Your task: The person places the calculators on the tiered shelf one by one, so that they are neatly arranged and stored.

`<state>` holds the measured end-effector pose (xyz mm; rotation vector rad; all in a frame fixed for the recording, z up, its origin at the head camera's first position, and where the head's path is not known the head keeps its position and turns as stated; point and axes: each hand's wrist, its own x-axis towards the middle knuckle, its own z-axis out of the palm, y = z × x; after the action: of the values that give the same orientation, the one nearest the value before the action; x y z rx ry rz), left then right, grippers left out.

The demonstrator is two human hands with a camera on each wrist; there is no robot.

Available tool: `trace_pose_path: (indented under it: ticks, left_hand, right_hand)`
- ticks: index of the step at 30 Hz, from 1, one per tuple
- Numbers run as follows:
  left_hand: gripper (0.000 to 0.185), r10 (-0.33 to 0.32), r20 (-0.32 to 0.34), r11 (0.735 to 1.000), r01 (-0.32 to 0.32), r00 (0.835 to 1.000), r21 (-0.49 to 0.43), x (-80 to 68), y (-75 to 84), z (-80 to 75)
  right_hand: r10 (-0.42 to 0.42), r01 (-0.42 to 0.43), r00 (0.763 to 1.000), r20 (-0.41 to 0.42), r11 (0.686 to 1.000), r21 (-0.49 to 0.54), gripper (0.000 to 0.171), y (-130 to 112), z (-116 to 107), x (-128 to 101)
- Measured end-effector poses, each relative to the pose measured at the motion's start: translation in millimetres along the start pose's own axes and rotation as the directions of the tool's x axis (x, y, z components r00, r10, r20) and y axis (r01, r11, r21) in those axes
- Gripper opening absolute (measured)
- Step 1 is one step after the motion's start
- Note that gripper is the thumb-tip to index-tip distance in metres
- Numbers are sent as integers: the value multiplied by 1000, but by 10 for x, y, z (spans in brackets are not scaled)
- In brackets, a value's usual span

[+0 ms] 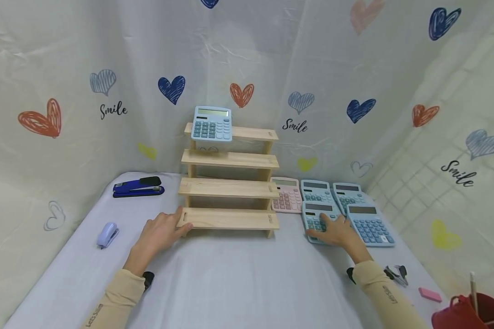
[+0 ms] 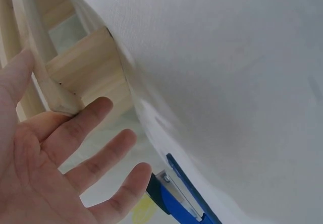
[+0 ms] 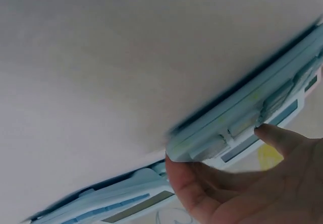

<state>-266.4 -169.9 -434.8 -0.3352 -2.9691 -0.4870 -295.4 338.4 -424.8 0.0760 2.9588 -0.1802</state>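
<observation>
Reaching across a white-covered table [image 1: 238, 274], the person's right hand [image 1: 337, 232] curls thumb and fingers round the near edge of a light blue calculator [image 1: 318, 219], which lies flat among four others just right of a wooden stepped rack [image 1: 229, 187]. The calculator looks light, rigid and smooth plastic, likely slippery; pinching its side edges, clear of the keys, seems safest. The left hand [image 1: 161, 232] rests with fingers spread and straight against the rack's lowest step.
</observation>
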Motion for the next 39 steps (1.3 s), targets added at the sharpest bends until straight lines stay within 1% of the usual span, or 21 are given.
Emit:
trace_pose_path:
  ticks: [2,4,7,10,11,14,16,18,20,24,26,30,36,39]
  left_hand:
    - [71,-1,0,1000,1,1000,-2,0,-2,-2]
    - [70,-2,2,1000,2,1000,-4,-4,1,-10]
    - [70,-4,9,1000,4,1000,-10,-13,9,-20]
    - [71,-5,15,1000,6,1000,-14,-21,10,-17]
    - [71,-6,17,1000,6,1000,-15,-25,7,-13]
    - [71,-5,12,1000,6,1000,-15,-30,-3,-6]
    - [71,-4,2,1000,4,1000,-14,-29,-8,-10]
    - [71,0,-10,1000,0,1000,-10,-24,-11,-14]
    - [70,3,-13,1000,-3,1000,-8,-18,-10,-19]
    - [70,6,-2,1000,-6,1000,-3,-14,-4,-19]
    - [71,3,2,1000,-3,1000,2,-15,-3,-12]
    - [71,1,-2,1000,-1,1000,7,-7,-4,3]
    - [70,2,-10,1000,-2,1000,-1,4,4,-4]
    - [71,-1,-4,1000,1,1000,-4,4,5,-8]
  right_hand:
    - [12,-12,1000,12,1000,0,114,1,20,17]
    - [17,-17,1000,20,1000,0,117,2,33,30]
    - [30,-30,999,18,1000,6,114,-3,27,28]
    - [8,-8,1000,5,1000,10,109,-10,-37,-11]
    - [-3,3,1000,-5,1000,13,108,-16,-69,-24]
    - [-69,70,996,-53,998,6,106,-33,-217,-57]
    - [-90,91,992,-83,996,14,105,-57,-331,-64]
    - [-103,104,989,-110,994,10,105,-85,-440,-67]
    - [-99,102,987,-125,995,21,104,-111,-535,-63]
    - [-97,104,983,-156,994,42,103,-190,-695,-27]
    - [-93,104,981,-169,993,59,102,-254,-764,12]
    - [-95,117,977,-190,988,104,102,-457,-953,109]
    - [-116,151,965,-234,979,140,104,-850,-1340,316]
    - [-131,171,956,-262,976,137,104,-1053,-1488,458]
